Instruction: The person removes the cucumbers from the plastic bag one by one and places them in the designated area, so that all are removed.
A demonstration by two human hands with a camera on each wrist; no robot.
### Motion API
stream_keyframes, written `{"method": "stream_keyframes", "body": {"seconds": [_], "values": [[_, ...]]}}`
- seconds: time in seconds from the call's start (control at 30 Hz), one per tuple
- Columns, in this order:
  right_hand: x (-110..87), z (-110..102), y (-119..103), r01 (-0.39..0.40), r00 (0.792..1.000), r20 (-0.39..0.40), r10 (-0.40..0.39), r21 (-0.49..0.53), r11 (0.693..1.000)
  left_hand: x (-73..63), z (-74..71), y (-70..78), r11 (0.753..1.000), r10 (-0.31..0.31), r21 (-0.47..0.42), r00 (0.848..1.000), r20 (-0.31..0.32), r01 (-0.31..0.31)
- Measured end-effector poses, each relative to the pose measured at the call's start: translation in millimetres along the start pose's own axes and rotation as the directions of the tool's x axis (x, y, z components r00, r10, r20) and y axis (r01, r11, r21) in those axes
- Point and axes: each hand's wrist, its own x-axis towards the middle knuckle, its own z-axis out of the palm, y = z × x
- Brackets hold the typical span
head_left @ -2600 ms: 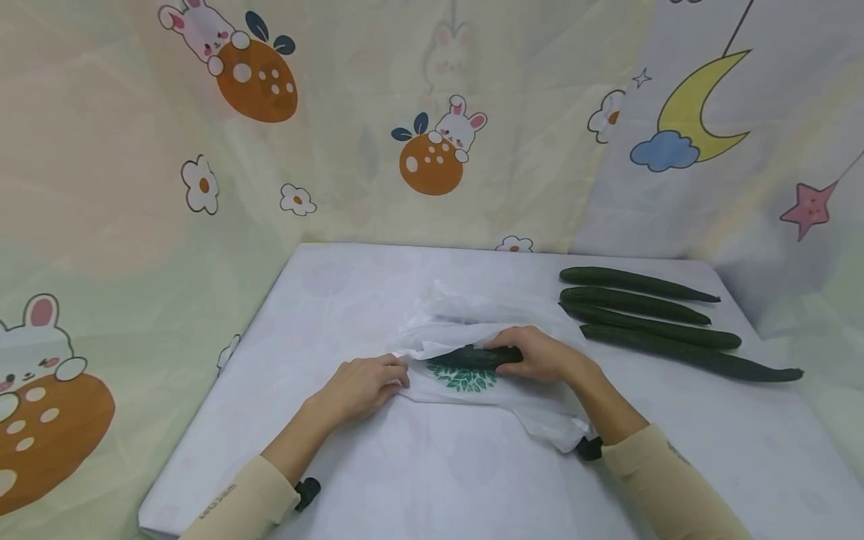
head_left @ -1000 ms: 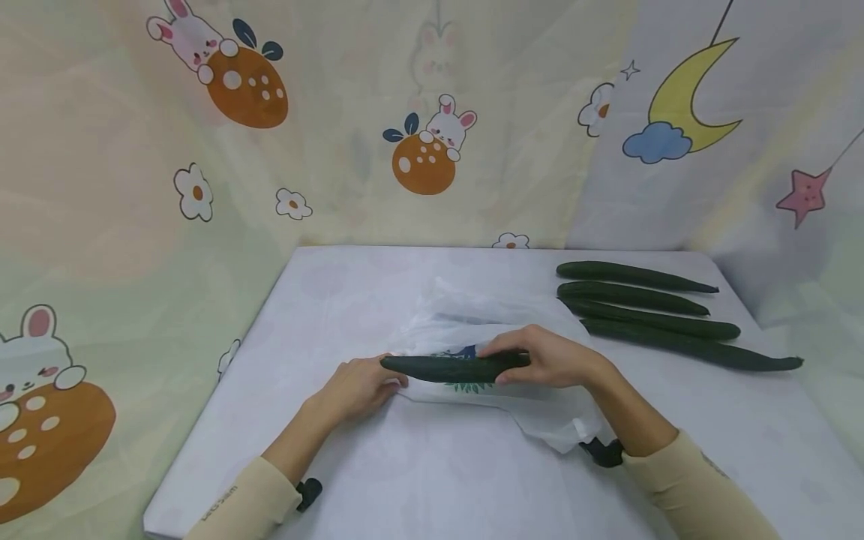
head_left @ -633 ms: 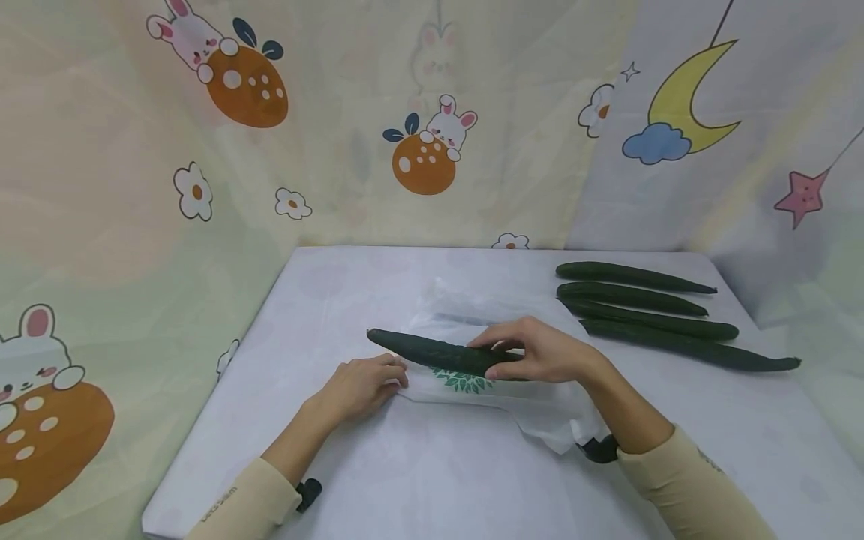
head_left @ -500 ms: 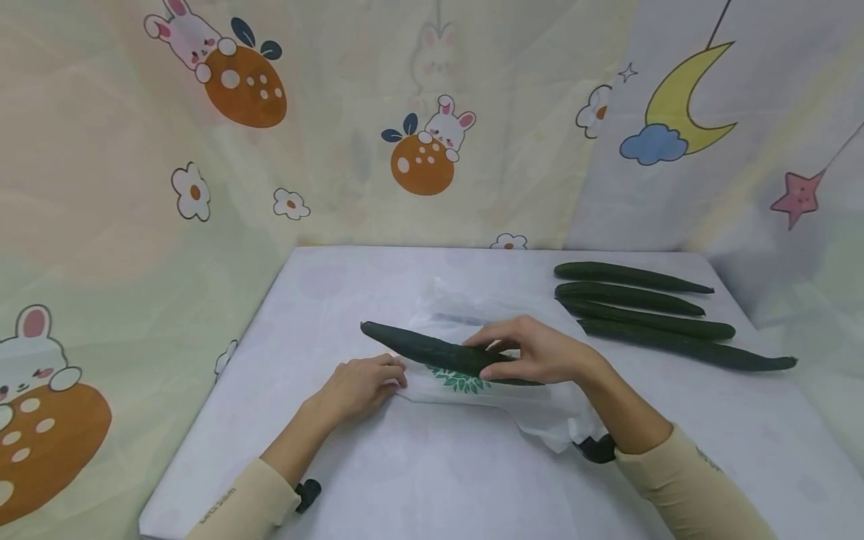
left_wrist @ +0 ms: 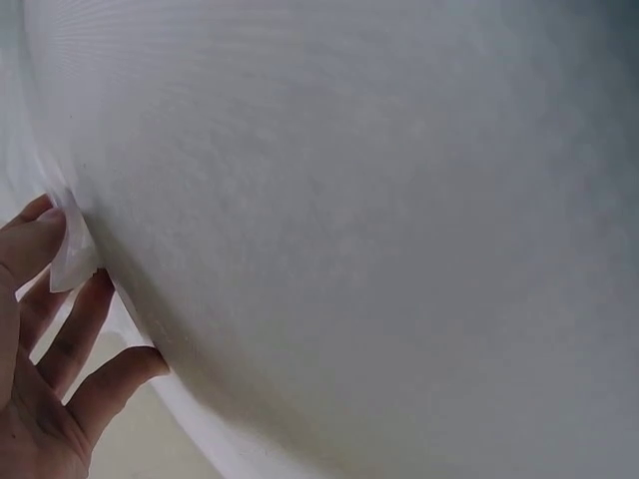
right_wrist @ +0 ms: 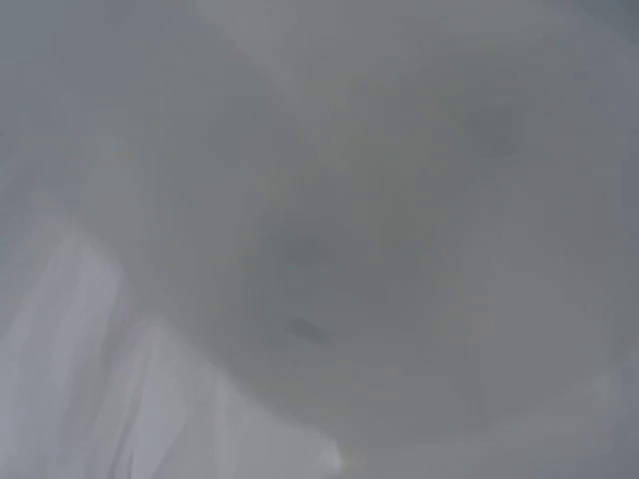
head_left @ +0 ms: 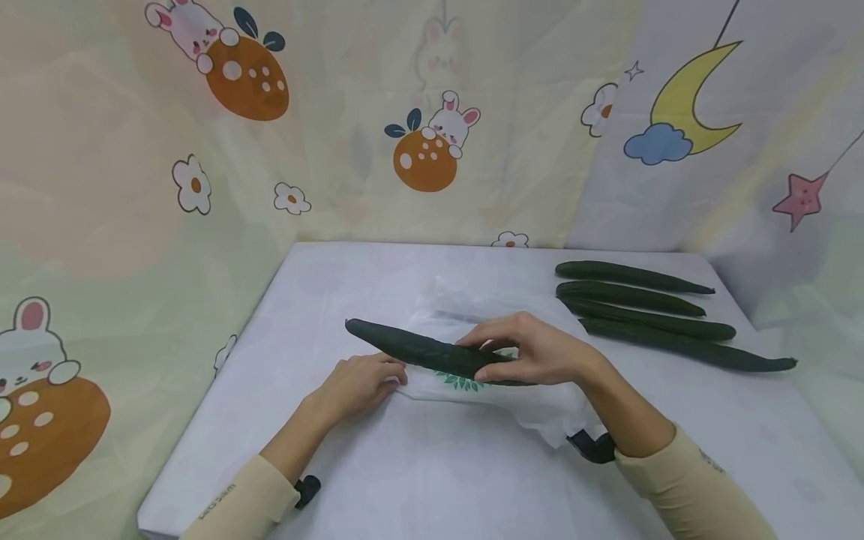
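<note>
A dark green cucumber (head_left: 412, 348) is gripped near its right end by my right hand (head_left: 533, 351), thumb on the near side and fingers on the far side. Its left end tilts up over my left hand (head_left: 364, 381). Beneath it lies a white plastic bag (head_left: 499, 399) with a green leaf print, partly covered by the cucumber and the right hand. In the left wrist view, thumb and fingers of the left hand pinch the bag's edge (left_wrist: 75, 249). White film fills the right wrist view, hiding that hand there.
Several cucumbers (head_left: 658, 328) lie side by side at the right back of the white table (head_left: 337, 300). A black wrist camera (head_left: 592, 447) sits under the right wrist, beside the bag's corner. Printed cloth (head_left: 337, 112) hangs behind and on both sides.
The right hand has drawn the cucumber out of the bag's opening, then lifted its left end and shifted it slightly left. The left hand has stayed at the bag's edge.
</note>
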Motion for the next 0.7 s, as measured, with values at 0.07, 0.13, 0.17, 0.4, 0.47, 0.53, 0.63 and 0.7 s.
{"method": "stream_keyframes", "body": {"seconds": [0.07, 0.13, 0.17, 0.4, 0.47, 0.53, 0.63, 0.7], "values": [[0.1, -1, -3, 0.016, 1.0, -0.012, -0.016, 0.001, 1.0, 1.0, -1.1, -0.5, 1.0, -0.003, 0.008, 1.0, 0.007, 0.003], [0.1, -1, -6, 0.035, 0.999, -0.022, -0.035, -0.001, 0.999, 1.9, -1.9, -0.9, 1.0, -0.011, 0.016, 1.0, 0.015, 0.011], [0.2, -2, -8, 0.047, 0.999, -0.025, -0.047, -0.004, 0.999, 2.3, -2.1, -1.1, 1.0, -0.016, 0.021, 1.0, 0.017, 0.015], [-3.3, -12, -25, 0.087, 0.995, -0.047, -0.093, -0.121, 0.989, 2.5, -1.7, -1.3, 1.0, -0.015, 0.013, 1.0, 0.023, 0.015], [-6.2, -17, -28, 0.09, 0.993, -0.061, -0.101, -0.154, 0.984, 2.2, -1.6, -1.2, 1.0, -0.008, 0.004, 1.0, 0.021, 0.008], [-9.8, -21, -30, 0.091, 0.991, -0.077, -0.107, -0.179, 0.98, 2.0, -1.6, -0.9, 1.0, -0.004, 0.001, 1.0, 0.023, 0.004], [-16.4, -28, -29, 0.089, 0.989, -0.102, -0.111, -0.2, 0.976, 1.5, -1.4, -0.1, 1.0, 0.001, -0.002, 1.0, 0.021, -0.001], [-21.5, -32, -28, 0.082, 0.986, -0.125, -0.111, -0.213, 0.974, 1.5, -0.8, 0.1, 1.0, 0.0, 0.0, 1.0, 0.019, 0.0]]}}
